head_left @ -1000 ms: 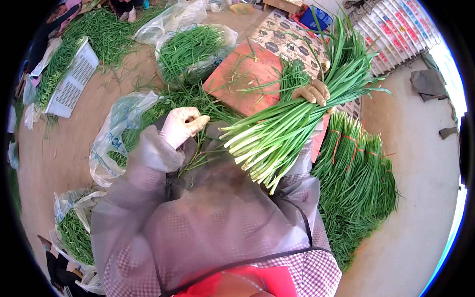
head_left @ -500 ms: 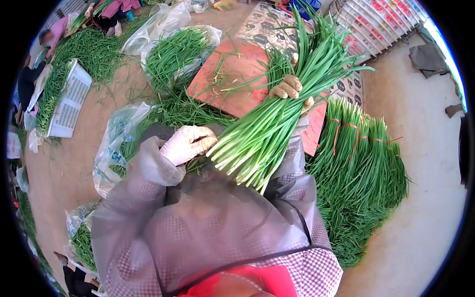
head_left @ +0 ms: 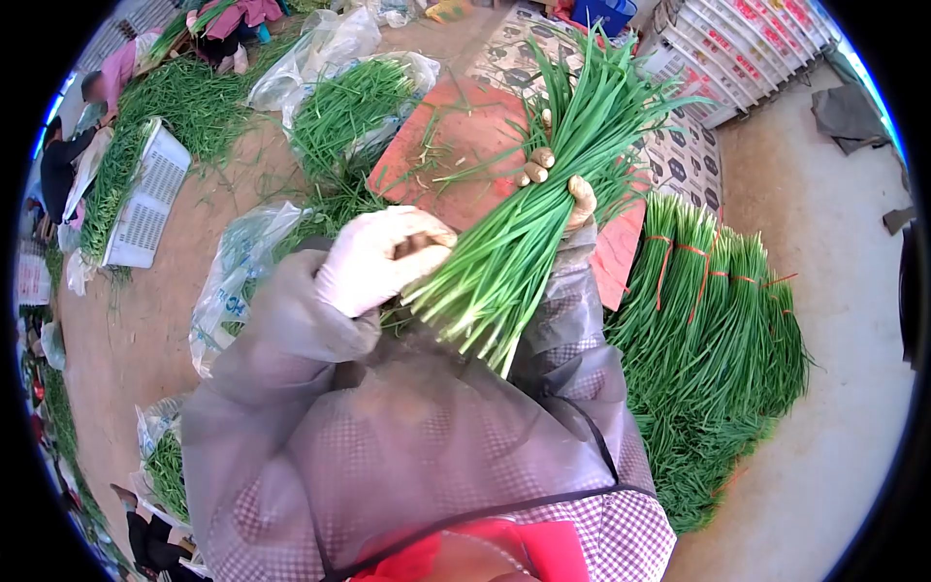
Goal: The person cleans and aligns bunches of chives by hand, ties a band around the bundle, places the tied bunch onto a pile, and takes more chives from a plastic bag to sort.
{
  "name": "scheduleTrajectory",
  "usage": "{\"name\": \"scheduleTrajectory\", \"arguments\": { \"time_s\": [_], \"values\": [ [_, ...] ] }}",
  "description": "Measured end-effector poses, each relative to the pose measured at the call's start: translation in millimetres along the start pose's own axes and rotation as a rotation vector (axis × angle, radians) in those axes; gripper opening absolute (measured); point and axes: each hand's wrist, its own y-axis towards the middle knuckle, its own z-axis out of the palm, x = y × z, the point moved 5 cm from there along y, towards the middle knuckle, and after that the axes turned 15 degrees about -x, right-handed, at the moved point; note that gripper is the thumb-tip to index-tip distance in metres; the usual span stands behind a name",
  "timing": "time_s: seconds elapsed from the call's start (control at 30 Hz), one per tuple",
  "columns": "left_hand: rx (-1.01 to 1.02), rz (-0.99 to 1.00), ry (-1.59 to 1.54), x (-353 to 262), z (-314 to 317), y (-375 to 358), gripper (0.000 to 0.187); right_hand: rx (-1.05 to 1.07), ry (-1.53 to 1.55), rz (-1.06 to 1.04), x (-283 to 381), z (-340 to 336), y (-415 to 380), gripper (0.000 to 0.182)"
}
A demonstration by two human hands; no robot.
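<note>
One loose bunch of green stalks [head_left: 514, 242] slants over the near right part of the red board [head_left: 490, 116], pale ends toward the person. The right hand [head_left: 581, 201] wraps it, thumb one side, fingers the other. Beside the board's near edge, the left hand [head_left: 378, 260] curls at the stalks; whether it pinches one, I cannot tell. The step looks like picking over the bunch; the next move calls for a steady right hold and fine left fingertips. Tied bundles [head_left: 718, 320] lie right of the board.
</note>
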Motion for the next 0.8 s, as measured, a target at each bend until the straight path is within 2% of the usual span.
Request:
{"name": "scheduleTrajectory", "arguments": {
  "time_s": [0.13,0.23,0.33,0.4,0.47,0.53,0.6,0.73,0.8],
  "values": [
    [-0.156,0.113,0.169,-8,28,8,0.027,-0.089,-0.108,-0.055,6,6,1,0.088],
    [-0.184,0.132,0.199,-1,38,15,0.026,-0.162,-0.239,-0.116,8,16,-3,0.082],
    [-0.175,0.136,0.149,14,43,24,0.021,-0.172,-0.143,-0.055,10,10,-9,0.082],
    [-0.090,0.016,-0.060,25,45,28,0.019,-0.152,-0.126,-0.052,12,6,-11,0.080],
    [-0.047,0.025,-0.071,28,45,32,0.016,-0.150,-0.109,-0.054,11,8,-14,0.078],
    [-0.022,-0.027,-0.258,27,46,34,0.014,-0.176,-0.111,-0.061,13,1,-17,0.077],
    [0.032,-0.087,-0.228,24,42,31,0.013,-0.202,-0.113,-0.066,12,0,-20,0.076],
    [0.127,-0.154,-0.364,17,36,28,0.011,-0.196,-0.093,-0.094,7,3,-21,0.074],
    [0.167,-0.308,-0.442,16,30,23,0.009,-0.192,-0.091,-0.107,7,-4,-21,0.074]
  ]
}}
